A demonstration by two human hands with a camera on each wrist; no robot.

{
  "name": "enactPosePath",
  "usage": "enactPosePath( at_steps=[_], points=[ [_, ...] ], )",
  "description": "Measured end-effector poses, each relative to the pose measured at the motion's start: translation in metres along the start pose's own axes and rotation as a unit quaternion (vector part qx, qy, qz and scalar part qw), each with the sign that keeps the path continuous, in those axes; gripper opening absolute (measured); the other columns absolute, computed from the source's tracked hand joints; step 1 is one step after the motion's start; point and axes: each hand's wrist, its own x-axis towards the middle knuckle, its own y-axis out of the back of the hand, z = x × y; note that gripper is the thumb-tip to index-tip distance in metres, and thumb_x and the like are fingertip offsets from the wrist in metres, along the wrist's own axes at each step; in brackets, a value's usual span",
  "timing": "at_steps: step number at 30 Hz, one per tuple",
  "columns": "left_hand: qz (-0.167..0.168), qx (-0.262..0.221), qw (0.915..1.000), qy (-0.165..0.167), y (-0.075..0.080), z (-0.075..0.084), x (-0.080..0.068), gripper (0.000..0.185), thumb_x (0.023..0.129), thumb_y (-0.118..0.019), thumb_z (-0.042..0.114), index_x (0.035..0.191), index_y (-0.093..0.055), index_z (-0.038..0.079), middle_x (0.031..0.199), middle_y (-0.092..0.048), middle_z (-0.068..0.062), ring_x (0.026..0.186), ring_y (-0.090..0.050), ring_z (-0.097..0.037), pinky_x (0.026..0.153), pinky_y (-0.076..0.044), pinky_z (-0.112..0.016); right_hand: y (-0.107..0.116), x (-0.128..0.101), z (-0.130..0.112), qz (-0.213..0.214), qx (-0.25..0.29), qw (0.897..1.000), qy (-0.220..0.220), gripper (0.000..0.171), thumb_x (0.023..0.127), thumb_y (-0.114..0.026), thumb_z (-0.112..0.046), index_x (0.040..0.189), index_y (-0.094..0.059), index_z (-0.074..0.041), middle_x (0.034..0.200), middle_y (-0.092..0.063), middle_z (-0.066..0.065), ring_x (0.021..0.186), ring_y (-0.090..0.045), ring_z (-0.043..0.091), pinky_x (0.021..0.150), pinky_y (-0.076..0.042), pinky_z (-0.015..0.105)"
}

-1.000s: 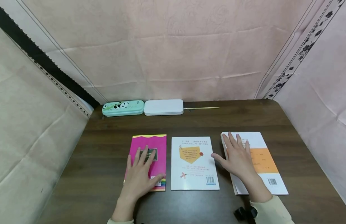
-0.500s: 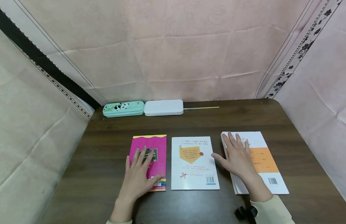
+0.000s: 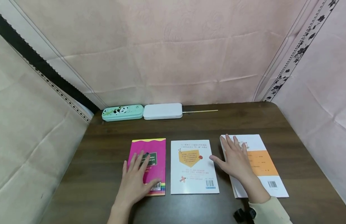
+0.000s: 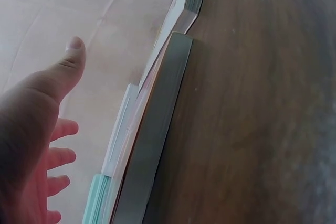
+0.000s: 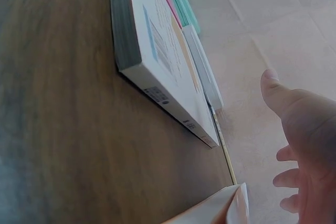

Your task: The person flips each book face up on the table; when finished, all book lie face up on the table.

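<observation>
A dark wooden table [image 3: 259,121] is seen enclosed on three sides by pink cloth [image 3: 173,56], with its near edge cut off at the bottom of the head view. Three books are laid in a row across it. The orange-and-white book [image 3: 263,161] on the right is partly covered by the right hand [image 3: 236,161], which is laid flat on its left half with the fingers straight and spread, the thumb held out toward the white book [image 3: 193,166] in the middle (that book is touched by neither hand). The pink book [image 3: 154,152] on the left is covered over its lower part by the left hand [image 3: 135,179], fingers straight and slightly fanned, so that its cover print can hardly be read. The small print on all three covers is too fine to be made out.

Along the far edge a mint panda pencil case [image 3: 122,112], a white case [image 3: 163,111] touching it, and a thin wooden stick [image 3: 200,111] are lined up, well apart from the hands. A black object [image 3: 244,214] by the right sleeve is cut off and cannot be identified.
</observation>
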Motion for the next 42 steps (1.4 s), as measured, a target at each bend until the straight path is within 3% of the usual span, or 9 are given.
enactPosePath(
  at_steps=[10,17,21,30,42],
  points=[
    [-0.004,-0.002,0.9999,0.013,0.001,-0.005,-0.005,0.102,0.073,-0.08,0.063,0.156,-0.042,0.017,0.165,-0.027,-0.013,0.151,-0.018,-0.042,0.114,-0.014,-0.072,-0.002,0.006,-0.003,-0.006,0.0,1.0,0.002,0.099,0.084,-0.073,-0.061,0.156,-0.037,-0.004,0.162,-0.028,0.024,0.15,-0.016,0.047,0.116,-0.006,0.071],
    [0.021,-0.044,0.9986,0.022,0.002,-0.009,-0.01,0.097,0.073,-0.086,0.055,0.152,-0.048,0.013,0.158,-0.039,-0.014,0.146,-0.03,-0.039,0.114,-0.022,-0.068,-0.003,0.014,-0.01,0.0,0.047,0.998,0.032,0.087,0.086,-0.079,-0.047,0.151,-0.043,-0.003,0.151,-0.046,0.024,0.139,-0.041,0.045,0.112,-0.03,0.066],
    [0.031,-0.061,0.9971,0.032,0.003,-0.013,-0.017,0.091,0.076,-0.086,0.05,0.15,-0.05,0.011,0.156,-0.042,-0.015,0.141,-0.037,-0.037,0.113,-0.027,-0.066,-0.005,0.021,-0.015,-0.014,0.065,0.997,0.037,0.082,0.088,-0.078,-0.045,0.151,-0.045,-0.003,0.149,-0.05,0.023,0.136,-0.046,0.044,0.107,-0.04,0.063],
    [-0.011,-0.086,0.9921,0.091,0.006,-0.021,-0.027,0.098,0.08,-0.077,0.062,0.155,-0.042,0.009,0.159,-0.035,-0.015,0.142,-0.035,-0.039,0.103,-0.044,-0.061,-0.009,0.039,-0.026,-0.033,0.094,0.994,0.051,0.076,0.091,-0.076,-0.041,0.149,-0.046,-0.002,0.148,-0.05,0.021,0.135,-0.048,0.041,0.106,-0.043,0.059],
    [-0.026,-0.114,0.9864,0.115,0.005,-0.035,-0.039,0.106,0.077,-0.078,0.065,0.155,-0.039,0.003,0.161,-0.031,-0.016,0.14,-0.038,-0.038,0.105,-0.044,-0.058,-0.018,0.057,-0.037,-0.054,0.128,0.988,0.068,0.072,0.09,-0.077,-0.04,0.148,-0.05,-0.006,0.148,-0.052,0.017,0.137,-0.048,0.038,0.108,-0.041,0.059]
  ],
)
